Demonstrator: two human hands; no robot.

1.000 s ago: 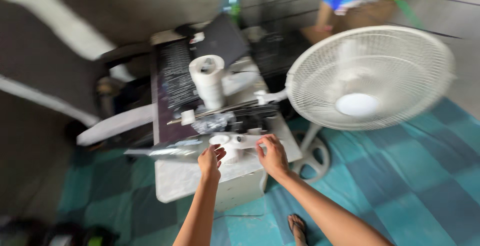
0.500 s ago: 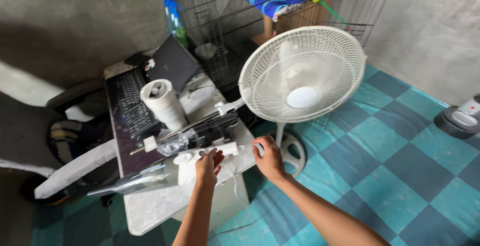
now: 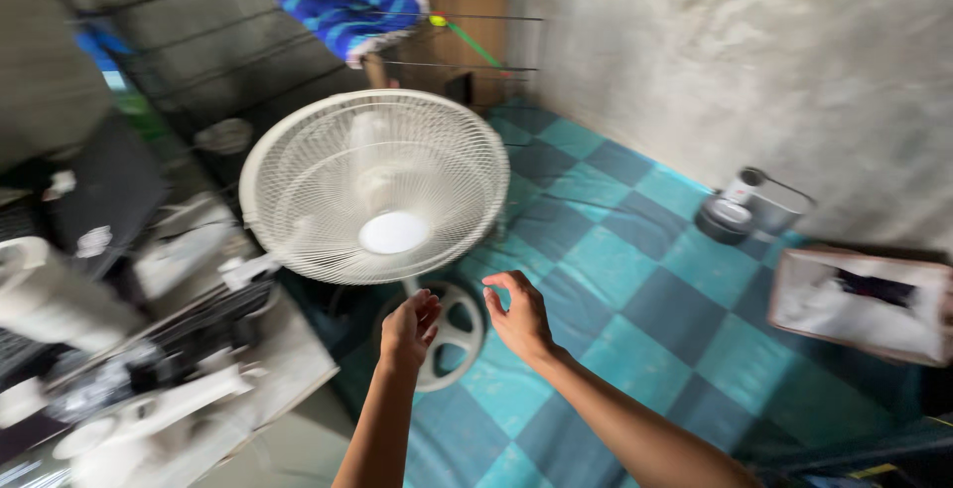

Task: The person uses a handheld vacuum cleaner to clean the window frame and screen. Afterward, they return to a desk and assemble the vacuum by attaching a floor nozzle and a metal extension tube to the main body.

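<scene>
Head view, and both bare hands are up in the air over the teal checked floor (image 3: pixel 635 250), holding nothing. Left hand (image 3: pixel 407 329) hangs with its fingers loosely curled, narrow, just below the white fan (image 3: pixel 375 185). Right hand (image 3: pixel 518 317) sits beside it, close but apart, thumb and forefinger bent toward each other in a narrow pinch shape with nothing between them that can be made out. Neither hand touches the fan; its round cage faces the camera with a pale hub at the centre, and its round white base (image 3: pixel 455 334) stands on the floor directly behind the two hands.

Off to the left, the corner of a white table (image 3: pixel 298 359) juts in, crowded along its near edge with blurred white and black pieces; too smeared to name. Behind the fan stands a black wire cage (image 3: pixel 199 81), a blue striped cloth (image 3: pixel 357 13) draped on its top.

Containers now: at the right edge of the floor lies an open box (image 3: pixel 862 304) with white material and something dark inside, contents unclear. Near the wall sits a small grey and white appliance (image 3: pixel 740 208), well apart from both hands.
</scene>
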